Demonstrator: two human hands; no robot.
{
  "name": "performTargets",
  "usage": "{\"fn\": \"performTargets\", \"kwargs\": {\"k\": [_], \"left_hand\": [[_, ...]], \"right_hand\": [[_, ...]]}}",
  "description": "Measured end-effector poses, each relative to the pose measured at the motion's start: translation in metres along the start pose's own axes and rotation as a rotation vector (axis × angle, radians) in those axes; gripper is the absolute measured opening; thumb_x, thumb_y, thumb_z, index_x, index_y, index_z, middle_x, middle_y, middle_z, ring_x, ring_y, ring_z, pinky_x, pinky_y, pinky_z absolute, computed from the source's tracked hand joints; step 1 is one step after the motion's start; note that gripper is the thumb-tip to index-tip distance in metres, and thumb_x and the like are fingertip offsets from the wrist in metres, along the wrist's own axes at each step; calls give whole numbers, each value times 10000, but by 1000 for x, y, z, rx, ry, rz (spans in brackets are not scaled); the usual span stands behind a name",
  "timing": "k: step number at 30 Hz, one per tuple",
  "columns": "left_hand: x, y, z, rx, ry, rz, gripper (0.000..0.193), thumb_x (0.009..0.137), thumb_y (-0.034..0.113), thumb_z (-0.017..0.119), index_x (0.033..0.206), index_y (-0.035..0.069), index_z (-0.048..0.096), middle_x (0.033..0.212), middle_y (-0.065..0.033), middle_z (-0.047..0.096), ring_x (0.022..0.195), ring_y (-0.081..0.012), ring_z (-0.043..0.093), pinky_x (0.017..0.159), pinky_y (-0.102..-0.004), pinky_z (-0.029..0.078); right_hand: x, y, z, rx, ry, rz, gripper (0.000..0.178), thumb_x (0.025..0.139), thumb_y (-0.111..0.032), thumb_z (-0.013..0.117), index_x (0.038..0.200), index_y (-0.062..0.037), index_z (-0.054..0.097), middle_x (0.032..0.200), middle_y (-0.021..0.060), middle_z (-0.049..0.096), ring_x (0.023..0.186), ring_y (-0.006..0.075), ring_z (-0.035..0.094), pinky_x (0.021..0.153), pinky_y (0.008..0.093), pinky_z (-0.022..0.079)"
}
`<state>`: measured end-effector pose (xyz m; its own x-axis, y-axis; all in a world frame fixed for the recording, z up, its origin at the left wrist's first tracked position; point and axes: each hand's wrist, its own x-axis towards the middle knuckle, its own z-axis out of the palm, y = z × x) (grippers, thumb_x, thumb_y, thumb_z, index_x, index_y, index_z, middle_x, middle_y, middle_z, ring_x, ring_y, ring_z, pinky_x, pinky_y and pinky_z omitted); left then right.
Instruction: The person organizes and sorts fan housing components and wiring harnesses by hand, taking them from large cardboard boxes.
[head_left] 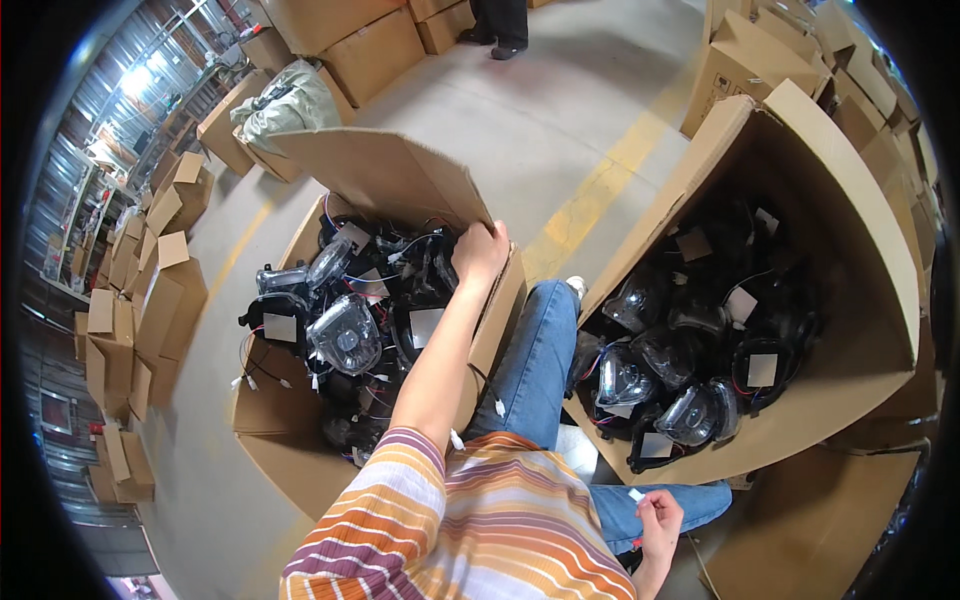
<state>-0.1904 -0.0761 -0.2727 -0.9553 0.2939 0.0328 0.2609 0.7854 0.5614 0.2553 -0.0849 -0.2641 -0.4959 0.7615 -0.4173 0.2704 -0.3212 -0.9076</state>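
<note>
My left hand (480,255) is closed on the corner of an upright flap (385,170) of the cardboard box at my left. Inside that box lie several black-backed lamps with clear lenses, one clear lamp (345,335) near the middle, with thin wires and white connectors trailing out. Low at the right, over my bent leg, my right hand (660,518) pinches a small white piece (637,494) that looks like a wire connector. A bit of red shows below that hand; what it belongs to is hidden.
At my right a large open carton (850,190) holds more lamps. Below it sits another open cardboard box (820,525). Stacked cartons (170,300) line the left side. A person's legs (500,25) stand at the far end, beyond a yellow floor line (600,190).
</note>
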Motion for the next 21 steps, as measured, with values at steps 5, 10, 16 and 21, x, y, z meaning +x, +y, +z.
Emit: {"fn": "performTargets", "kwargs": {"k": [5,10,16,21], "left_hand": [[14,24,-2,51,4,-21,451,798,402,407,819,-8,593,840,-234,596,843,-372,573,739,-434,452],[10,-2,1,5,-72,44,485,794,433,403,845,-6,601,878,-204,605,863,-354,576,765,-418,447],[5,5,23,-82,117,57,489,816,405,373,699,-11,603,750,-213,598,766,-364,578,693,-431,448],[14,4,41,-158,249,91,470,815,383,402,643,-19,573,708,-219,587,717,-370,573,672,-439,443]], "right_hand": [[7,-5,1,-74,-44,3,21,768,-7,534,755,3,522,626,-7,502,567,40,441,513,174,344],[5,3,-7,-66,-23,-19,29,768,-15,536,754,6,521,625,-10,499,562,40,438,509,175,345],[7,3,-11,-68,-33,5,30,771,-18,532,753,5,524,624,-11,501,560,40,433,507,177,342],[13,7,-13,-93,-43,-12,28,764,-17,538,751,4,526,618,-18,496,559,35,424,502,176,338]]}}
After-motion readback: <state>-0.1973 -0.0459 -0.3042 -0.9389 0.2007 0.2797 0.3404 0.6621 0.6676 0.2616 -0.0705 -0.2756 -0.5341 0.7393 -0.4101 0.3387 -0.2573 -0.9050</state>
